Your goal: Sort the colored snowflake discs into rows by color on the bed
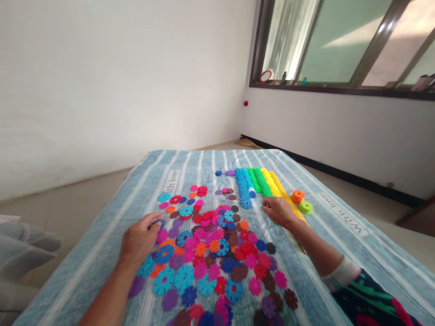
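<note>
Many notched plastic snowflake discs (183, 278) in pink, red, blue, purple, orange and brown lie loosely spread over the middle of the cloth. At the left edge of this spread, my left hand (139, 237) is closed, with a dark blue disc (159, 222) between thumb and fingers. My right hand (280, 209) is closed at the near end of the green rows of discs (260, 181); whatever its fingers hold is too small to make out. Beside the green lie blue rows of discs (242, 188) and yellow rows of discs (270, 182), the latter partly hidden by my right forearm.
A striped blue cloth (112, 240) covers the surface. To the right of the rows stand an orange stack of discs (298, 196) and a lime stack of discs (306, 207). A purple stack (230, 173) and a blue stack (218, 173) are at the back.
</note>
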A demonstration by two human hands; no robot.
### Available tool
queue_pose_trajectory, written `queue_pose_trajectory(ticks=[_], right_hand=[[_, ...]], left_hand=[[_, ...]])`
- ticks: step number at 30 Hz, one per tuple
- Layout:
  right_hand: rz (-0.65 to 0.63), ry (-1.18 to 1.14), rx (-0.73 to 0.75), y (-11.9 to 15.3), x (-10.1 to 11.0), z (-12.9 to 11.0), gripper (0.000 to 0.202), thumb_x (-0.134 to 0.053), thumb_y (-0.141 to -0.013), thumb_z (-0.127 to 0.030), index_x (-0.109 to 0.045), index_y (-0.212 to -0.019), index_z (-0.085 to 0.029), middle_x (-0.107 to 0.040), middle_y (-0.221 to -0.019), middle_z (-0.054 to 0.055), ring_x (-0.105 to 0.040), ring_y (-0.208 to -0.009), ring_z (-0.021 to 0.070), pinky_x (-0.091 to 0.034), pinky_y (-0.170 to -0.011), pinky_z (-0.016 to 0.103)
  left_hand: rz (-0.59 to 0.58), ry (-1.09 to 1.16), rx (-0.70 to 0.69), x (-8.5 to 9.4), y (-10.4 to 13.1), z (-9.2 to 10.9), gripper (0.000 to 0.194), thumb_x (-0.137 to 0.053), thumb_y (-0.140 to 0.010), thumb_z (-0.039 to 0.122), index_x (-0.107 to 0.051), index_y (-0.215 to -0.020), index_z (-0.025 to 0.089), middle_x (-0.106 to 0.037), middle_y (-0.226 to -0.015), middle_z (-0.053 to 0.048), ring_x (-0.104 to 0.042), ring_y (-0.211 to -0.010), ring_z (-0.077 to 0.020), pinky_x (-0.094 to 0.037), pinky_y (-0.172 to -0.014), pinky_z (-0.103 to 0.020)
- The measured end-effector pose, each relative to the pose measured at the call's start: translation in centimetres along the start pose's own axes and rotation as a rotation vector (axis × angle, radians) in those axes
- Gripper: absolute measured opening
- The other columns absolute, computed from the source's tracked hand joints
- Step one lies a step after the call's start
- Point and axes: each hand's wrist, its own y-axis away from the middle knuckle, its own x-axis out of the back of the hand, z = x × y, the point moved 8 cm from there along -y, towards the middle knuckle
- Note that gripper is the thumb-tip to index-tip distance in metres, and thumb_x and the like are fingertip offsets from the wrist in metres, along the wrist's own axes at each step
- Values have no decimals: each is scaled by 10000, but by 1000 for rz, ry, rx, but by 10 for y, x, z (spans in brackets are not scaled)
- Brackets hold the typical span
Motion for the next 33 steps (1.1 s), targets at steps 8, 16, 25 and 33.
queue_pose_trajectory(ticks=[8,16,25,33], right_hand=[[-178,-120,83,60,-9,-7,128,-600,-784,-253,-708,-824,-195,-650,-678,-3,-570,-631,125,-334,-564,209],[-272,-143,120,71,-15,-24,210,-643,-743,-281,-717,-925,-206,-651,-700,0,-569,-654,132,-328,-565,214],[-319,-166,82,67,-22,-32,158,-677,-665,-215,-697,-820,-193,-621,-672,-17,-549,-623,126,-302,-524,209],[-333,-282,49,64,-29,-28,113,-663,-602,-117,-621,-692,-170,-529,-555,-65,-491,-549,95,-281,-475,187]], left_hand=[[-81,64,81,-6,-1,1,421,-465,-763,290,-641,-1114,138,-698,-1101,-68,-647,-1001,-210,-467,-935,-323],[-70,75,74,-6,-1,1,424,-452,-759,281,-634,-1115,142,-709,-1073,-74,-645,-1012,-195,-466,-940,-309],[-63,25,40,-3,-1,1,378,-474,-772,276,-650,-1081,148,-711,-1072,-60,-665,-957,-206,-493,-889,-303],[-34,66,14,-3,1,0,346,-470,-760,305,-668,-1022,197,-721,-1039,-56,-672,-947,-218,-505,-881,-312]])
